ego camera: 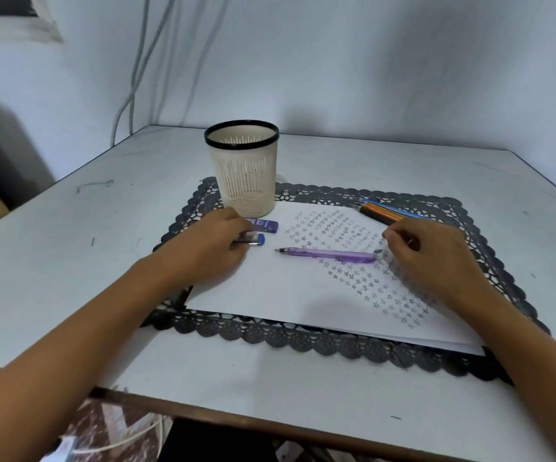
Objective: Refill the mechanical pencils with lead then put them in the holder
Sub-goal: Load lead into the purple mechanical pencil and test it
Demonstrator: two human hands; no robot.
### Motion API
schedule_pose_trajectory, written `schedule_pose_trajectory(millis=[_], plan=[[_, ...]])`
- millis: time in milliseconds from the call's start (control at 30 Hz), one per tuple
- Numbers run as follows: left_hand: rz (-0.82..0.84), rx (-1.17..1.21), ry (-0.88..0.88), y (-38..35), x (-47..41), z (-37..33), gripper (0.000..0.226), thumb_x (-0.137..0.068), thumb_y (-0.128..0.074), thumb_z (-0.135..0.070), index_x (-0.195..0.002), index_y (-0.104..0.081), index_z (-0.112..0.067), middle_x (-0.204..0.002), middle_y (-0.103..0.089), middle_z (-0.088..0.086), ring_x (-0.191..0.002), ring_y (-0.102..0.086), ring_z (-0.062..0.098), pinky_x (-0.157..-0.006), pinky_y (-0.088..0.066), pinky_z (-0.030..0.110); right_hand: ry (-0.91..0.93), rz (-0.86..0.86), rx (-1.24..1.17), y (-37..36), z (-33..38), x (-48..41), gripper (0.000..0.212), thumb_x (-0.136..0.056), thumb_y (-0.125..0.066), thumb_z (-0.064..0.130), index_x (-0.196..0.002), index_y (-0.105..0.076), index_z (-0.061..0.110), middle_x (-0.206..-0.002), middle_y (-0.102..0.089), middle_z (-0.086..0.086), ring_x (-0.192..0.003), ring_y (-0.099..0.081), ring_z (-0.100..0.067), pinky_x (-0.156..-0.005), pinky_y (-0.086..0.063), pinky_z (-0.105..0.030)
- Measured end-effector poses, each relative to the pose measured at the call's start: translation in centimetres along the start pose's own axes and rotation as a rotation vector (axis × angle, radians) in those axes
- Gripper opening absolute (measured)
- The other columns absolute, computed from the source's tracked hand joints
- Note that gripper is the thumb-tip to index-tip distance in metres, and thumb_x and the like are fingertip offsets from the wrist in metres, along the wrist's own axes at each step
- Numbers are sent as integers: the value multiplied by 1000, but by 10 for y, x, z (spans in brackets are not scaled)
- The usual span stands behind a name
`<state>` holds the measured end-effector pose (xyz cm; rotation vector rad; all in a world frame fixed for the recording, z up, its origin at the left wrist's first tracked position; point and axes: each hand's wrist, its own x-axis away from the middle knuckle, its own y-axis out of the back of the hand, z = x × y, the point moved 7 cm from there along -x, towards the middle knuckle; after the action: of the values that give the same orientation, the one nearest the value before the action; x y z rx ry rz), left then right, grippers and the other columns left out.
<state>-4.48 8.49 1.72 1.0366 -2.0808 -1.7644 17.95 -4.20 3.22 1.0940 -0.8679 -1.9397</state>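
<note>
1. We judge the step in hand to be fetching lead. Our left hand (213, 241) lies on the blue-capped lead tube (257, 240) at the left of the sheet of paper (270, 288). The fingers are curled over the barrel, so only the cap end shows.
2. Our right hand (436, 258) hovers just past the tail of the purple mechanical pencil (330, 255), which lies flat on the paper with its tip pointing left. Thumb and forefinger are drawn together, but we cannot tell whether they pinch anything.
3. A small grey piece (378, 251) lies just beside the pencil's tail. It is probably the cap or eraser, so we take the barrel to be open for filling.
4. To do this well, we uncap the tube over the white paper, where a dropped lead would show. We tilt it gently so that only one or two leads slide out.
5. We steady the pencil with its tail raised and feed each lead in straight, because thin lead snaps if bent.
6. We keep the grey piece in sight, since it could slip into the holes of the lace mat (303, 338).
7. The holder (246, 175) stands upright at the mat's far left, just behind the left hand, and nothing shows above its rim. More pencils (383, 211) lie at the far right, well apart from it.
8. A violet lead case (265, 225) just beyond the tube reads "2B"; its smaller print is too blurred to read. The paper carries rows of drawn stars and no words we can read.
</note>
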Motion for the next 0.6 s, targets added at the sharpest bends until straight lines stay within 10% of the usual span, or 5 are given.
schedule_pose_trajectory(millis=[333,600], plan=[[15,-25,-2,10,-1,1,21,-83,-63,-24,-102,-68,-15,-99,-63,3,-93,-53,19,-81,-44,33,-5,2,-94,10,9,-2,18,-92,-53,23,-98,-69,16,-75,-64,7,-60,-53,-4,-51,-38,-8],[-170,192,-171,24,-24,-68,19,-82,-63,-20,-99,-61,-13,-93,-51,-5,-80,-53,10,-68,-41,12,-290,252,-1003,-16,23,3,17,-92,-52,16,-97,-68,11,-79,-69,-5,-73,-66,-14,-66,-58,-27]])
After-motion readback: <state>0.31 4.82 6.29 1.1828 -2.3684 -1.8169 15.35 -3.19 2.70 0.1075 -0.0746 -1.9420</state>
